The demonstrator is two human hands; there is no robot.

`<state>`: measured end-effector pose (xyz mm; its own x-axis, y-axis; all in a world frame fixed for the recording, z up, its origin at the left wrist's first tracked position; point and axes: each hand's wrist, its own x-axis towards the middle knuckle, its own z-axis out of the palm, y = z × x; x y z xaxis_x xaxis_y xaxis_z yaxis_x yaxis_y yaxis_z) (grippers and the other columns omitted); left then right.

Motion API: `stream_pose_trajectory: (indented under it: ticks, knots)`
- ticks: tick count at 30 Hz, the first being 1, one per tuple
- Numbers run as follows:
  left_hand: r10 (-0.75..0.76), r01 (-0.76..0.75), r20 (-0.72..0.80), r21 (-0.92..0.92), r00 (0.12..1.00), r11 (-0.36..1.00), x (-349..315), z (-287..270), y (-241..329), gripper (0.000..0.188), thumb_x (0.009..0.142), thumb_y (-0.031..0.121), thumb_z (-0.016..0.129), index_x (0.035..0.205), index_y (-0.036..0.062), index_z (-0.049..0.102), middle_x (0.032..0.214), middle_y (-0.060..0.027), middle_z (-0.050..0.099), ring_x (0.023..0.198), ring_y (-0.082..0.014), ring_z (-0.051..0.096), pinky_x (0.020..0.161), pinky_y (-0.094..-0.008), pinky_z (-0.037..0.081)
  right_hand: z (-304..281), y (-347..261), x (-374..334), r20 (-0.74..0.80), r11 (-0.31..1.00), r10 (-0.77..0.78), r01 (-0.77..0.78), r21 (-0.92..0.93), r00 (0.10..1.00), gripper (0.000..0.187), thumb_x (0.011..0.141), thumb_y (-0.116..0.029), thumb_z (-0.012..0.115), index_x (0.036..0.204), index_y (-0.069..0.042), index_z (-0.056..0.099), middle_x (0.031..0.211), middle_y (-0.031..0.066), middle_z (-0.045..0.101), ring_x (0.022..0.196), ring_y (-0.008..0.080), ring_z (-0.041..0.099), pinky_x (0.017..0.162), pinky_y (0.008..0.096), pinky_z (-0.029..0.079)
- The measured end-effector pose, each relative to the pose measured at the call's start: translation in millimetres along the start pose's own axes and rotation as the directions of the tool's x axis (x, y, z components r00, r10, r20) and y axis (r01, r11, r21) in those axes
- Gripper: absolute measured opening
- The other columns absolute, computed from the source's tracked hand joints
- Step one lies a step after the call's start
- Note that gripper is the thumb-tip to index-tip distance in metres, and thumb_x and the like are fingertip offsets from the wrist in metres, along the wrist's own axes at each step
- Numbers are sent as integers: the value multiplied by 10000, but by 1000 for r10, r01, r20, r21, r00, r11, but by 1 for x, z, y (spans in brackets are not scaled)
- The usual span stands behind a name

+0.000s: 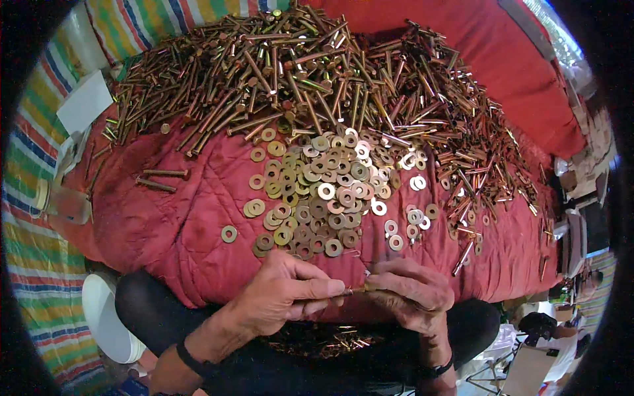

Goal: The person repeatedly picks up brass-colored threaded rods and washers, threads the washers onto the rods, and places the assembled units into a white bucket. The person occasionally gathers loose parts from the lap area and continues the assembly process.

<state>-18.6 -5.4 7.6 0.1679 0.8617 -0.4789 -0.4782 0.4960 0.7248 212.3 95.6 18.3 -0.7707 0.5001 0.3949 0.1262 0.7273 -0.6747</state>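
Both hands meet over my lap, at the near edge of a red quilted cloth (198,218). My left hand (281,294) is closed, thumb and fingertips pinching a thin metal bolt (352,291). At the bolt's other end, my right hand (413,290) has its fingers closed around it; they are slightly blurred and hide that end. Just beyond the hands lies a heap of flat round brass-coloured washers (323,191). Behind it rises a large pile of long hex-head bolts (264,72), spreading toward the right.
Two loose bolts (162,173) and a single washer (228,233) lie on the left of the cloth. More bolts (330,340) sit low between my legs. At left are a clear plastic jar (69,204) and a white bucket (109,323); a striped sheet (39,264) borders them.
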Motion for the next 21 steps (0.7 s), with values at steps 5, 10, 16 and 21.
stream_pose_trajectory:
  ticks: [5,10,16,21]
  knots:
    - [-73,76,52,-57,996,995,2,-3,2,248,962,173,728,915,-69,755,590,-17,594,408,-35,417,381,-208,250,1,2,-1,-16,997,24,-23,75,1000,333,791,1,784,1118,-61,764,1053,126,733,943,283,736,779,350,607]
    - [-94,99,52,-108,994,989,5,-6,-2,240,970,164,717,932,-70,754,595,-22,601,404,-37,417,377,-209,257,1,1,-2,-16,992,42,-40,121,999,358,791,8,780,1140,-69,760,1053,123,734,937,283,737,777,347,608]
    - [33,-35,62,24,998,999,4,-6,-5,228,953,189,746,927,-34,778,616,-16,623,447,-40,461,403,-215,296,1,-4,0,19,998,61,-62,34,998,324,808,-15,792,1127,-43,744,1025,112,728,909,283,733,751,351,600]
    - [156,-129,-56,330,986,935,0,0,-3,218,943,213,763,917,-1,800,664,-4,671,541,-60,553,473,-238,395,2,-6,0,69,979,194,-198,52,979,277,854,-55,799,1108,-26,691,949,113,689,861,290,706,716,375,567]
